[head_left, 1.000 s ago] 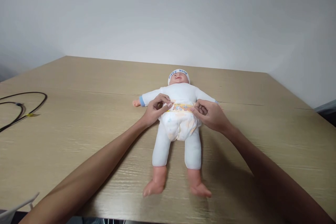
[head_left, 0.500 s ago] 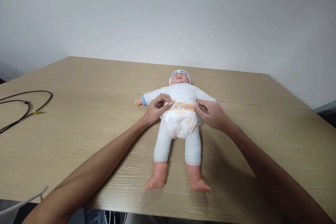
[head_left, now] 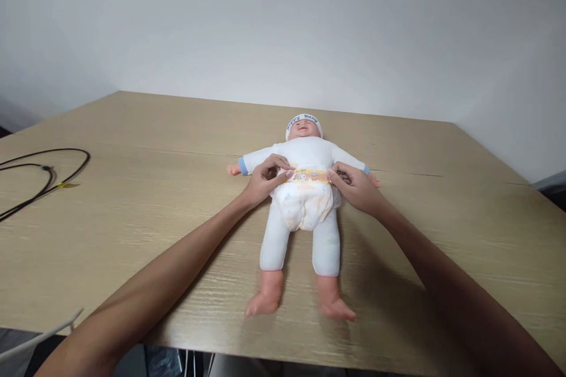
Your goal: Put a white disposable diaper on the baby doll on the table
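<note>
A baby doll [head_left: 308, 153] in a white suit and a lettered white cap lies on its back, feet towards me. Round its hips is a white diaper [head_left: 305, 206] with a printed orange waistband. My left hand [head_left: 269, 179] pinches the waistband at its left end, thumb and fingers closed on the edge. At the other end of the band, my right hand [head_left: 354, 185] is closed on the diaper's edge, its fingers curled inward. The fingertips of both hands partly hide the diaper's upper corners.
The doll lies on a wide wooden table [head_left: 177, 129] set against a pale wall [head_left: 283, 29]. Looped black cables [head_left: 53, 182] rest on the left side. A white cable [head_left: 42, 336] pokes up at the near left edge.
The view has shifted slightly. My right hand has turned a little and the doll's hand beside it shows more. Both hands stay at the waistband.
</note>
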`<state>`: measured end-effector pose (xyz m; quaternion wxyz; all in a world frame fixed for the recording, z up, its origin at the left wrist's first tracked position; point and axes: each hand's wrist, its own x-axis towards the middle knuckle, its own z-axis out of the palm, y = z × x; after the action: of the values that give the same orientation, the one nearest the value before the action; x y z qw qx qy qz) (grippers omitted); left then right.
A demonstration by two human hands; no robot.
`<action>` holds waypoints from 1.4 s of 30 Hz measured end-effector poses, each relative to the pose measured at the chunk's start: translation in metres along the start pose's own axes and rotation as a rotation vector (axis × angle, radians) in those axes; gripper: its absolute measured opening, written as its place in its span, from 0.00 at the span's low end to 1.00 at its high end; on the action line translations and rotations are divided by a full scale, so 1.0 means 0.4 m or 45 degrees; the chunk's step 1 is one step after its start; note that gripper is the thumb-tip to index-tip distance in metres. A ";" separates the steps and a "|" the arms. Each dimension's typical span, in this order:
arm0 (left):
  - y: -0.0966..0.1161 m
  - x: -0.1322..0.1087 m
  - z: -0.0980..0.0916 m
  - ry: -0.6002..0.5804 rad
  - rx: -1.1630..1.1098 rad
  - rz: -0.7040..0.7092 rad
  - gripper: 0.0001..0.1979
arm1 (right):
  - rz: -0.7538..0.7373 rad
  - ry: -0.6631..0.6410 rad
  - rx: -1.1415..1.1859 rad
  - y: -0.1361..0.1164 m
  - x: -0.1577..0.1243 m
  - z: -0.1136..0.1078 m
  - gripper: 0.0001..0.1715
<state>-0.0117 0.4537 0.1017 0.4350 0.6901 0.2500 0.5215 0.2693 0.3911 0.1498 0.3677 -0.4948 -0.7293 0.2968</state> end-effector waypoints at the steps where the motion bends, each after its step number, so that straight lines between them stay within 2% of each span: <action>1: 0.001 0.000 0.001 0.005 -0.004 0.002 0.13 | -0.010 0.016 -0.012 -0.003 0.000 0.010 0.27; 4: 0.005 0.000 0.002 0.006 -0.015 0.015 0.12 | -0.002 0.102 -0.029 -0.020 -0.002 0.026 0.27; 6: 0.006 0.000 0.001 0.004 -0.006 0.003 0.13 | 0.002 0.231 -0.021 -0.032 -0.008 0.027 0.26; 9: 0.006 -0.001 -0.001 0.010 0.022 -0.031 0.15 | -0.167 0.417 -0.083 -0.039 -0.033 0.026 0.26; 13: 0.013 -0.008 0.005 -0.004 0.061 -0.034 0.17 | -0.477 0.353 -0.162 -0.017 -0.078 0.042 0.27; 17: 0.029 -0.019 0.001 0.089 0.311 0.057 0.15 | -0.578 0.388 -0.234 0.016 -0.084 0.040 0.30; 20: 0.024 -0.018 -0.044 0.217 0.809 0.232 0.13 | -0.521 0.527 -0.389 0.071 -0.051 0.001 0.30; 22: 0.007 -0.011 -0.093 0.260 1.104 0.244 0.15 | -0.420 0.580 -0.523 0.131 -0.026 -0.036 0.31; 25: -0.024 0.000 -0.155 0.225 1.311 0.069 0.23 | -0.247 0.502 -0.616 0.222 -0.003 -0.082 0.41; 27: -0.032 0.003 -0.170 0.164 1.358 -0.085 0.27 | -0.167 0.390 -0.583 0.256 0.001 -0.096 0.42; 30: -0.018 0.004 -0.147 0.130 1.350 -0.312 0.29 | -0.105 0.309 -0.545 0.245 -0.002 -0.082 0.36; 34: 0.029 0.005 -0.078 0.086 1.250 -0.552 0.31 | 0.051 0.299 -0.547 0.167 0.001 -0.008 0.29; 37: 0.070 0.003 -0.034 0.033 1.117 -0.721 0.29 | 0.087 0.317 -0.526 0.118 0.004 0.041 0.27; 40: 0.128 -0.022 -0.005 0.080 1.030 -0.809 0.28 | 0.076 0.325 -0.465 0.084 -0.013 0.044 0.26; 42: 0.187 -0.067 0.014 0.105 0.987 -0.851 0.28 | 0.055 0.319 -0.419 0.057 -0.045 0.020 0.26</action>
<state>-0.0235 0.3932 0.1521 0.2797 0.6620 0.6490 0.2497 0.2785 0.3812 0.1226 0.3633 -0.5966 -0.7058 0.1178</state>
